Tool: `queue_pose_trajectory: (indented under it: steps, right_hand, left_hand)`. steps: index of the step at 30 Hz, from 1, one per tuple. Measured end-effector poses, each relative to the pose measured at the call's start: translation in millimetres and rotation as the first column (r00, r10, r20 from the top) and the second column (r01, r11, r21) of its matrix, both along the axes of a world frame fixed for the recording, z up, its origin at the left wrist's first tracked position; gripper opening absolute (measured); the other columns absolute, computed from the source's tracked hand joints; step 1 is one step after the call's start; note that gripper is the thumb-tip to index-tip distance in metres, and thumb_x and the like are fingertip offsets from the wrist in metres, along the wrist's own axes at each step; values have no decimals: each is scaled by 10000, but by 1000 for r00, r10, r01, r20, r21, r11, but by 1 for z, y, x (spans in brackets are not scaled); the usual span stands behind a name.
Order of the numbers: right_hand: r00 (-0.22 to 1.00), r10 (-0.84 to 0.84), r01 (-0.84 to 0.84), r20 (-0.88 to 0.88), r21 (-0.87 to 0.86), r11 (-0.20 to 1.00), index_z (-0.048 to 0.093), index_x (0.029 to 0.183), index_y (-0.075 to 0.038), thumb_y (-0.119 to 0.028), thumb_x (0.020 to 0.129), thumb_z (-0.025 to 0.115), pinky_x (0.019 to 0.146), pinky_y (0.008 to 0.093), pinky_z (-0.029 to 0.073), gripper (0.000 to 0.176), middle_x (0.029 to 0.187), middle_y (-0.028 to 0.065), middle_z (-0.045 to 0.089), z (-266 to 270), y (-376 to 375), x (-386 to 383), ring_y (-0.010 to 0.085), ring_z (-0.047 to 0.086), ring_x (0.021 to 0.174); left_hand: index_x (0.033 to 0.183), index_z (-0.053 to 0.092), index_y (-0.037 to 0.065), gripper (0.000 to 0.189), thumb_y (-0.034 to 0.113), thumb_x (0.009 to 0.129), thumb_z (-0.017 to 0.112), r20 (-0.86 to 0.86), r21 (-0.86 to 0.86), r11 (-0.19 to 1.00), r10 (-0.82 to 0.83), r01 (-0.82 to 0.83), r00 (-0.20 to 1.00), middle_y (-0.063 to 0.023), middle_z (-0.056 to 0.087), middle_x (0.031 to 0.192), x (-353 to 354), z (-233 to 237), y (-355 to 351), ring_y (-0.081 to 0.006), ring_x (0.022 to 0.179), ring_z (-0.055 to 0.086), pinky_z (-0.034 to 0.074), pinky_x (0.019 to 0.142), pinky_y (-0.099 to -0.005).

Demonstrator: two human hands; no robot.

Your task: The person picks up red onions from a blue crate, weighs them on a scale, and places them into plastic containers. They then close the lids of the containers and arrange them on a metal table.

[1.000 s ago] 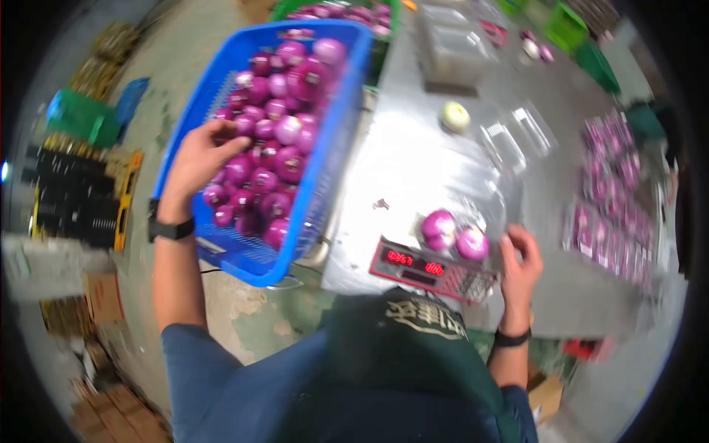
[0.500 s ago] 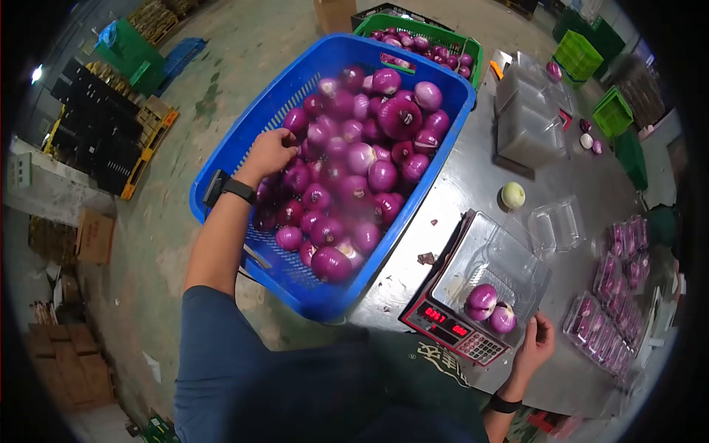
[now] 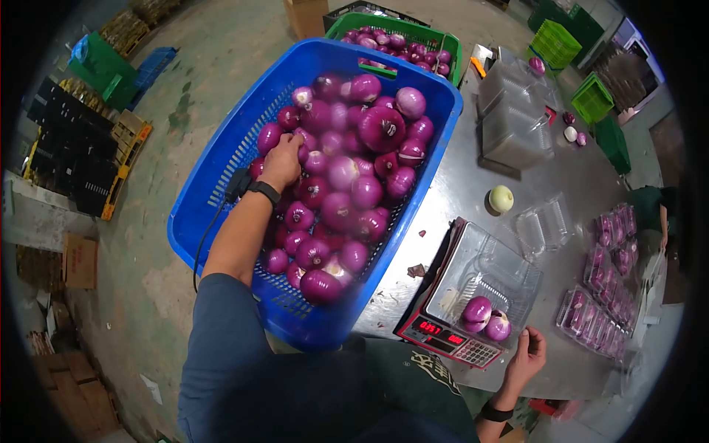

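My left hand [image 3: 283, 160] reaches into a blue plastic basket [image 3: 193, 201] heaped with red onions [image 3: 312, 252]. Its fingers bend down against the onions at the left of the pile; the fingertips are hidden, so a grip cannot be made out. My right hand [image 3: 526, 354] rests beside the right front corner of a digital scale [image 3: 413, 334], fingers loosely curled, thumb apart, nothing seen in it. On the scale sits a clear plastic clamshell box [image 3: 509, 266] holding two peeled red onions [image 3: 477, 308]. The scale's red digits are lit.
A pale peeled onion [image 3: 501, 198] and an open clear box [image 3: 543, 226] lie on the steel table [image 3: 450, 173]. Stacked clear boxes [image 3: 515, 111] stand behind. Packed onion boxes [image 3: 587, 325] line the right, near another person's arm [image 3: 663, 225]. A green crate [image 3: 453, 68] of onions sits beyond the basket.
My left hand has moved rightward, further over the onion pile. My right hand stays by the scale's corner. The whole view has shifted slightly, and another person's arm now shows at the right.
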State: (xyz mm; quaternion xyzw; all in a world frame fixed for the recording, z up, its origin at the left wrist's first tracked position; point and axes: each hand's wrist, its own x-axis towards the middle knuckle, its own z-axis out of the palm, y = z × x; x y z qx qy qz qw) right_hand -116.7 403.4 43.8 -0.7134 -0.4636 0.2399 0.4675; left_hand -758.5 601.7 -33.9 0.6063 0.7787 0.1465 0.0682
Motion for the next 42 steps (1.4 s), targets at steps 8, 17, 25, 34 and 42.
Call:
queue_pose_trajectory:
  steps: [8,17,25,34,42]
  right_hand:
    - [999,23,-25,32,44,999,710,1098,16,-53,931,735,881,289,538,182,1022,54,725,22,16,-22,138,675,925]
    - [466,507,-523,-725,236,819,499,1417,-29,-88,937,724,907,300,545,533,1295,119,618,83,64,-97,157,635,1096]
    - [871,405,-389,-280,112,914,527,1340,-37,-173,879,791,867,326,561,548,1160,142,678,53,50,-30,170,671,1000]
    - [845,271,-373,460,144,917,707,1081,-60,-271,833,816,783,405,548,343,918,129,715,24,54,2,300,679,832]
    - [971,177,-182,-158,-14,983,713,1102,1,-242,926,775,765,245,512,306,918,39,704,-1,66,68,84,628,839]
  left_hand:
    - [1211,659,42,532,307,791,852,686,-49,999,22,16,727,-49,710,912,43,75,14,-102,652,627,471,515,-235]
    - [1227,619,37,619,235,718,910,557,281,733,-650,619,517,-104,685,1106,298,203,-72,-183,1038,676,545,921,-334]
    - [1256,600,-38,731,399,748,893,435,222,702,-693,677,575,-247,647,1209,390,165,-104,-408,1154,616,489,1009,-461]
    - [1175,667,-2,464,239,823,851,676,100,928,-328,358,660,-98,681,1079,368,151,-142,-204,981,624,520,873,-353]
    - [1134,672,18,287,120,893,791,961,-45,998,52,-32,272,2,655,984,356,104,-196,-66,861,578,480,786,-234]
